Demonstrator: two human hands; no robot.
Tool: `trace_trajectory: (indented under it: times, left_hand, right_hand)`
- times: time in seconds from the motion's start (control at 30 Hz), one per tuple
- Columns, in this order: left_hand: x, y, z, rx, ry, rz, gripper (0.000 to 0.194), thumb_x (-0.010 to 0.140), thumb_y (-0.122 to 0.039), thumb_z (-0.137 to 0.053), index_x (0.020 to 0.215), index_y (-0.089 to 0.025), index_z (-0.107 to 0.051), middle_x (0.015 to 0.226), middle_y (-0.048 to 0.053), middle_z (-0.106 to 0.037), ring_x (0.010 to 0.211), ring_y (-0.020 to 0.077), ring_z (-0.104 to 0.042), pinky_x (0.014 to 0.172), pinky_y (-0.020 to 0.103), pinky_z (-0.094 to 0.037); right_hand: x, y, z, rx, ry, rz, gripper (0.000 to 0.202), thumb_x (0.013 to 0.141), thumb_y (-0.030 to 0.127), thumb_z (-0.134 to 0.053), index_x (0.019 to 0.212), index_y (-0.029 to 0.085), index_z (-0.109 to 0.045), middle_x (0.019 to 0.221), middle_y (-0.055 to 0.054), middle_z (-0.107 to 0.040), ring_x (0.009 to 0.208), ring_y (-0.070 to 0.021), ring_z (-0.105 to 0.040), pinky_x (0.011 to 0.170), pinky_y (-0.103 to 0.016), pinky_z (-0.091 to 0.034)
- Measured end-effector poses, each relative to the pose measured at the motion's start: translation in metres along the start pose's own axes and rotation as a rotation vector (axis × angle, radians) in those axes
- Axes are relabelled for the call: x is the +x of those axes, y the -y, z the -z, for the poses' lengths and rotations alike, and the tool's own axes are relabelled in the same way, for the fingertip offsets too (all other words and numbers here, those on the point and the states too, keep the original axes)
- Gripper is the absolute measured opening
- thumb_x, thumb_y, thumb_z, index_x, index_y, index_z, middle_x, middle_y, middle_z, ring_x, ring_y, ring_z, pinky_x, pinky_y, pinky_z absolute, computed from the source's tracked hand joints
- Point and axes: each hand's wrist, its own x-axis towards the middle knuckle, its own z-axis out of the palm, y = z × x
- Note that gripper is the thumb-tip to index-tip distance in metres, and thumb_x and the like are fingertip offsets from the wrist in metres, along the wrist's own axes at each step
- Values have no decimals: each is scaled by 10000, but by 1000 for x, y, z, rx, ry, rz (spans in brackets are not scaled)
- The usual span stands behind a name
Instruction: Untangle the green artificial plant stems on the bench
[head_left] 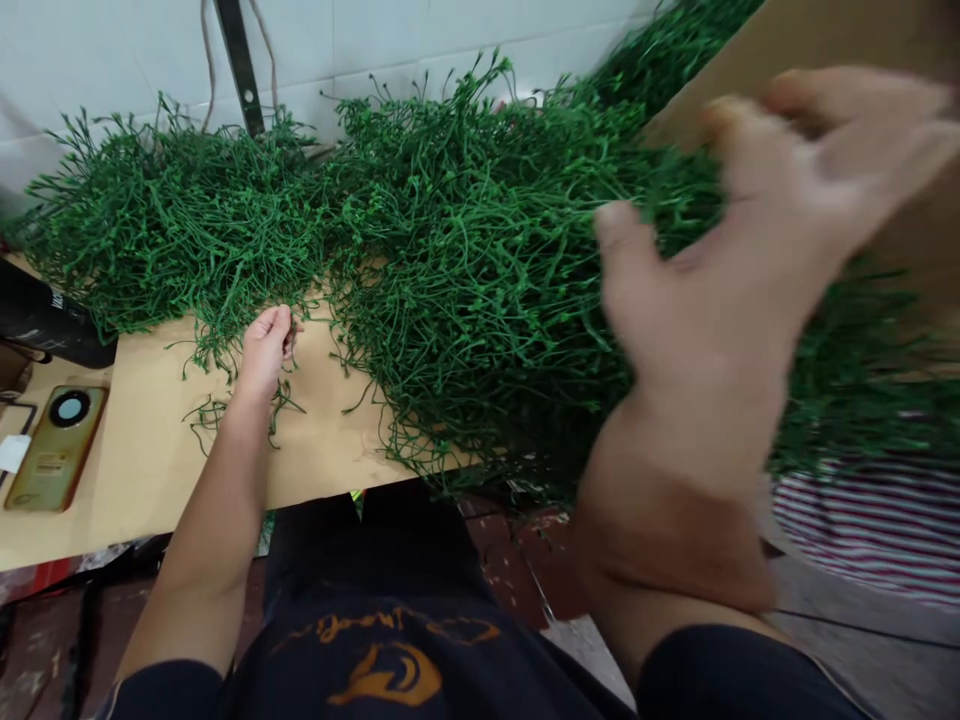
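Observation:
My left hand (268,345) is closed in a pinch over the brown board, at the front edge of a heap of green stems. Whatever lies between its fingers is too small to make out. A few loose stems (206,420) lie beside and under that wrist. Raised close to the camera on the right, my right hand (720,260) is blurred, with fingers spread and nothing visible in it. Behind it stretches a large pile of thin, plant-like green stems (480,270) with branching tips. Another heap of green stems (180,210) spreads at the left.
A phone (56,450) lies on the brown board (150,430) at the left, near a black cylinder (56,315). A cardboard sheet (810,45) slants up at the right. White tiled wall (420,35) stands behind. Striped cloth (870,530) shows at lower right.

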Motion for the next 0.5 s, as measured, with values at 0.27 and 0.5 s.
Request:
trace_trajectory:
  times: [0.27, 0.5]
  left_hand:
    - [-3, 0, 2, 37, 147, -148, 264, 713, -404, -653, 710, -153, -571, 480, -53, -421, 415, 45, -325, 401, 166, -246]
    - [-8, -3, -3, 81, 193, -163, 368, 679, -480, -669, 643, -171, -471, 449, -72, -399, 401, 42, -336, 400, 160, -257]
  right_hand:
    - [7, 54, -52, 120, 176, 19, 327, 914, 389, -344, 1027, 195, -582, 1046, -113, -566, 1044, -241, -488, 918, -459, -349]
    - [-12, 106, -110, 379, 758, -29, 195, 862, 267, -455, 872, 128, -591, 807, -53, -593, 729, -131, -489, 687, -256, -344]
